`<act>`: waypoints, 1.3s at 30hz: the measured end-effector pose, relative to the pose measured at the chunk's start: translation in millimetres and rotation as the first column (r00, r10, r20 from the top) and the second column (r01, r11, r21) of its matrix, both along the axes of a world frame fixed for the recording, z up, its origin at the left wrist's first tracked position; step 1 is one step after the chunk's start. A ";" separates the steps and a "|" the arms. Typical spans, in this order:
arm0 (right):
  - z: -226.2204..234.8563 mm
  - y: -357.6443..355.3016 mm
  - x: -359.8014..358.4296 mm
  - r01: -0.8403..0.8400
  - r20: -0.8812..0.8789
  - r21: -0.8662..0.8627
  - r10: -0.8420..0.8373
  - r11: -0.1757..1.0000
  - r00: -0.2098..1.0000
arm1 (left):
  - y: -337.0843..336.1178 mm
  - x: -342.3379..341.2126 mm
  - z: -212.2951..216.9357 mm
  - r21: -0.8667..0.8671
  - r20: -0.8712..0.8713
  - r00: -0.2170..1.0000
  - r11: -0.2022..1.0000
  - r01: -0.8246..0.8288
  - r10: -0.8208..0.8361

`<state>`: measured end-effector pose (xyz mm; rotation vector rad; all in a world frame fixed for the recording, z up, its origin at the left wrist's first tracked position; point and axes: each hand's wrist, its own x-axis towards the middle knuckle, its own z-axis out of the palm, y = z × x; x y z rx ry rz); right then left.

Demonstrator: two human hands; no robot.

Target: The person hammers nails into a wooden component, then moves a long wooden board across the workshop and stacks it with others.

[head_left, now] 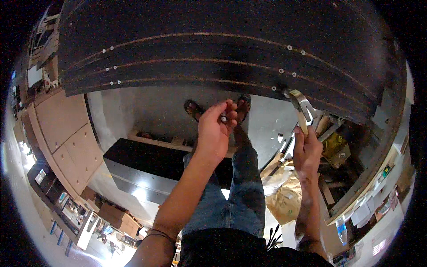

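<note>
Far left: pale wooden boards (62, 129) leaning along the rim of the view, cluttered benches below them. Top: a wide dark panel (213, 44) spans the view, crossed by thin wood-coloured seams dotted with rows of small screw heads (113, 68). Beneath it, a long dark box (151, 167) with a glossy side lies on the grey floor. Left hand (214, 133) raised mid-frame, just under the panel's lower edge; thumb and fingertips curled together, pinching a small round silver piece (223, 119), too small to tell its kind. Person's jeans and sandalled feet show below. Right hand (306, 150) closed in a fist round the handle of a metal hand tool (301, 109); its long axis runs nearly upright, leaning slightly left, head pointing up at a fastener on the panel's lower edge, touching or just short of it, cannot tell which. Right of that: jumble of wood offcuts, a yellow bag, a plastic bottle (341, 229) lower down.
</note>
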<state>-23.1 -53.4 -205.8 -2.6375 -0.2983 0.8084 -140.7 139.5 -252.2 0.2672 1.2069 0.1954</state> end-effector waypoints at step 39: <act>11.5 -235.5 -109.5 0.887 -0.236 0.459 -0.956 0.047 0.174 | -364.0 358.0 123.3 0.362 0.712 0.225 0.622 0.695 -0.665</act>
